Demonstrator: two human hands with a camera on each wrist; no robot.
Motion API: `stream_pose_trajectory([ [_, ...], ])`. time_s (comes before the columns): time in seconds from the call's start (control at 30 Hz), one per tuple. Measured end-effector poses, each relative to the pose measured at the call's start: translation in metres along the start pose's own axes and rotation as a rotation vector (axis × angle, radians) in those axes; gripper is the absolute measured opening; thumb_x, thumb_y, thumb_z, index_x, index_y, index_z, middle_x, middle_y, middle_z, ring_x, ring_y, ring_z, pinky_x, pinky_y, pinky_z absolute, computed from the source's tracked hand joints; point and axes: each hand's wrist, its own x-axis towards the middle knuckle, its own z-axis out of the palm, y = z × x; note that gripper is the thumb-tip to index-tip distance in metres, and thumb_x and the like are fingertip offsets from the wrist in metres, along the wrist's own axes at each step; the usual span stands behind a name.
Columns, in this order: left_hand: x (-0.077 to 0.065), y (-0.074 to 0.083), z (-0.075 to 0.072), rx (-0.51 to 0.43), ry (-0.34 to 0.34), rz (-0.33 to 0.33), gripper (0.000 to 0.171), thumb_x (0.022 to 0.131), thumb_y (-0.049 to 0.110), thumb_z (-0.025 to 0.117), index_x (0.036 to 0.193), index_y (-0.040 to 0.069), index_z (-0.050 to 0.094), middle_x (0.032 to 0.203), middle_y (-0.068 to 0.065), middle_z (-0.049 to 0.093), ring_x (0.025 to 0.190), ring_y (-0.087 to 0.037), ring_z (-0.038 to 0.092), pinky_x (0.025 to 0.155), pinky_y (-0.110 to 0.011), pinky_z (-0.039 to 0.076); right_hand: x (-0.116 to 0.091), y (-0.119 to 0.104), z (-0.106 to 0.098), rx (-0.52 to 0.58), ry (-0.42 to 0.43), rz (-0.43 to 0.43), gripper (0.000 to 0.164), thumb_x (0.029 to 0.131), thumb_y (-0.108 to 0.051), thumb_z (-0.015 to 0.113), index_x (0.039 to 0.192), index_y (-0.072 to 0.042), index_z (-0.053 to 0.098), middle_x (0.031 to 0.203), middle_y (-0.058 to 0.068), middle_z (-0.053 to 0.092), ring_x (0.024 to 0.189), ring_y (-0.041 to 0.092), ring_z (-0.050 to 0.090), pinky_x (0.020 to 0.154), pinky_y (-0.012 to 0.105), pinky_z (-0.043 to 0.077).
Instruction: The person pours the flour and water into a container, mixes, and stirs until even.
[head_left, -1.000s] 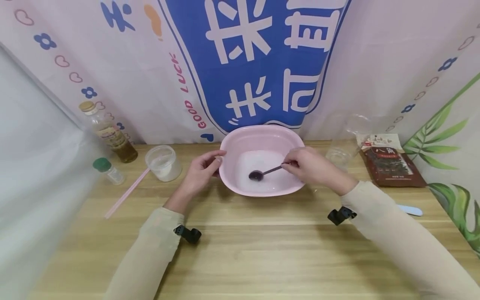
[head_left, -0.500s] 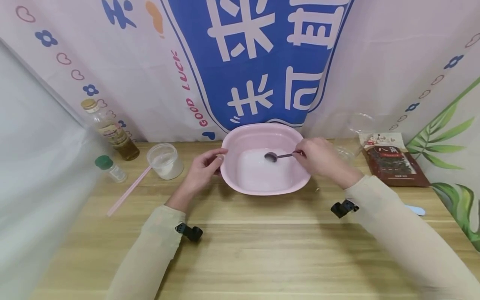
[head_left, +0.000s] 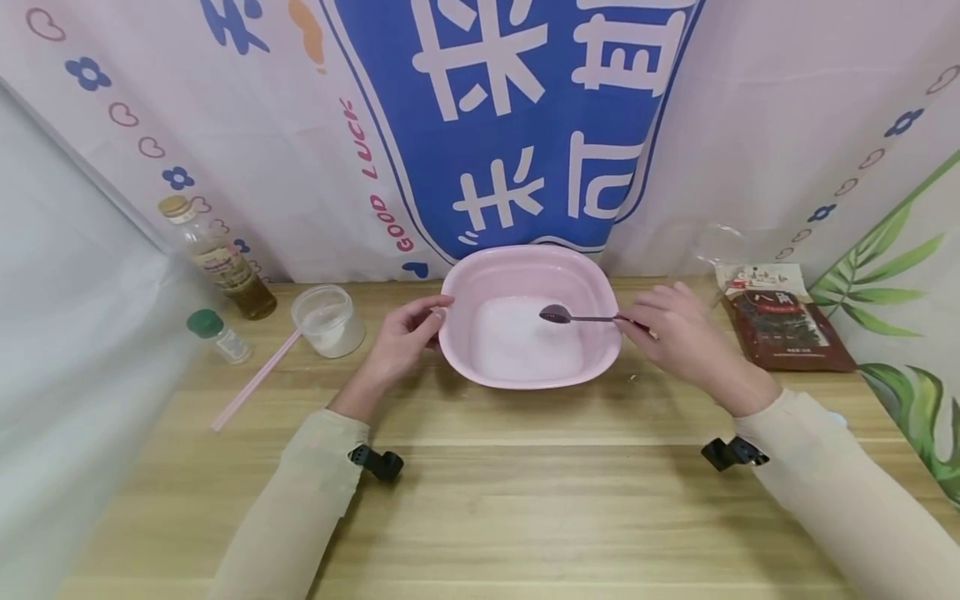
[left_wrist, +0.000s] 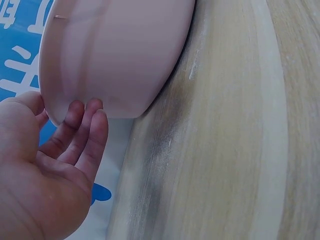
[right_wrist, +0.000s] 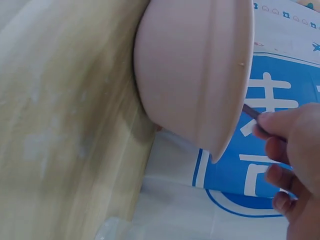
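A pink plastic basin (head_left: pixel 531 377) stands on the table with white liquid or foam in its bottom. My left hand (head_left: pixel 401 337) grips the basin's left rim; in the left wrist view the fingers (left_wrist: pixel 96 132) lie against its outer wall. By the handle, my right hand (head_left: pixel 678 337) pinches a dark spoon (head_left: pixel 557 314) at the basin's right rim. The spoon's bowl hovers over the inside of the basin. From the right wrist, only a short piece of handle shows between fingertips and rim, and the basin wall hides the rest.
Left of the basin stand an open plastic tub (head_left: pixel 327 321) of white powder, pink chopsticks (head_left: pixel 257 379), a green-capped shaker (head_left: pixel 219 335) and an oil bottle (head_left: pixel 225 262). At right are a brown spice packet (head_left: pixel 787 321) and a clear container (head_left: pixel 723 246), partly behind my right hand. A printed curtain (head_left: pixel 315 183) hangs behind.
My right hand has moved right with the spoon, whose bowl has come up and away from the middle of the basin. The left hand keeps its place at the rim.
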Motion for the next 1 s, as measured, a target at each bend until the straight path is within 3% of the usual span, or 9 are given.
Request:
stream_pose_trajectory([
  [0.1,0.0,-0.001,0.0,0.001,0.0,0.005,0.036,0.111,0.014,0.058,0.143,0.0,0.066,0.113,-0.028,0.071,0.08,-0.009,0.069,0.08,-0.038,0.068,-0.008,0.002,0.0,-0.021,0.092,-0.049,0.011,0.082,-0.002,0.086,0.091,0.0,0.081,0.084,0.012,0.077,0.08,0.035,0.066,0.068,0.042,0.041],
  [0.2,0.0,0.0,0.0,0.009,0.001,0.003,0.035,0.112,0.015,0.058,0.143,0.001,0.066,0.115,-0.029,0.07,0.08,-0.01,0.069,0.081,-0.039,0.068,-0.014,0.002,-0.002,-0.026,0.127,-0.06,0.013,0.081,-0.002,0.086,0.093,0.0,0.082,0.083,0.011,0.076,0.079,0.035,0.066,0.067,0.043,0.041],
  [0.4,0.0,-0.001,0.0,0.014,-0.005,-0.01,0.036,0.112,0.016,0.058,0.144,0.002,0.066,0.119,-0.03,0.071,0.081,-0.011,0.07,0.083,-0.041,0.068,-0.025,-0.003,-0.009,0.025,0.176,-0.004,0.015,0.081,0.0,0.085,0.096,0.001,0.082,0.084,0.012,0.077,0.08,0.032,0.069,0.069,0.04,0.043],
  [0.5,0.0,0.0,0.0,0.016,-0.001,-0.012,0.036,0.112,0.016,0.058,0.144,0.002,0.066,0.119,-0.031,0.071,0.082,-0.011,0.07,0.083,-0.043,0.068,-0.03,-0.006,-0.014,0.077,0.219,0.045,0.019,0.078,0.006,0.086,0.096,0.002,0.083,0.087,0.014,0.078,0.081,0.031,0.071,0.072,0.036,0.046],
  [0.6,0.0,0.001,0.0,0.015,-0.003,-0.013,0.036,0.112,0.016,0.058,0.144,0.002,0.066,0.12,-0.03,0.07,0.082,-0.011,0.07,0.082,-0.039,0.068,-0.036,-0.01,-0.018,0.123,0.256,0.102,0.023,0.076,0.01,0.087,0.097,0.003,0.083,0.091,0.016,0.081,0.084,0.03,0.074,0.082,0.018,0.051],
  [0.73,0.0,0.001,-0.001,0.01,-0.007,-0.008,0.036,0.112,0.016,0.058,0.144,0.001,0.066,0.119,-0.031,0.07,0.081,-0.01,0.069,0.081,-0.037,0.068,-0.045,-0.016,-0.024,0.227,0.294,0.214,0.023,0.08,0.011,0.084,0.1,0.001,0.085,0.093,0.014,0.082,0.086,0.006,0.071,0.083,0.003,0.047],
  [0.83,0.001,0.001,-0.001,0.01,-0.007,-0.003,0.036,0.112,0.015,0.058,0.143,0.0,0.066,0.117,-0.031,0.07,0.08,-0.009,0.069,0.081,-0.039,0.068,-0.051,-0.022,-0.029,0.323,0.318,0.345,0.019,0.085,0.011,0.082,0.1,-0.001,0.085,0.087,-0.001,0.081,0.081,-0.01,0.063,0.069,0.005,0.043],
  [1.0,0.0,0.002,-0.001,0.006,-0.009,-0.001,0.036,0.112,0.015,0.058,0.144,0.0,0.066,0.118,-0.032,0.07,0.079,-0.01,0.07,0.081,-0.041,0.068,-0.065,-0.035,-0.037,0.45,0.321,0.665,0.008,0.096,0.0,0.078,0.1,0.001,0.084,0.079,-0.027,0.073,0.073,-0.01,0.067,0.061,0.007,0.046],
])
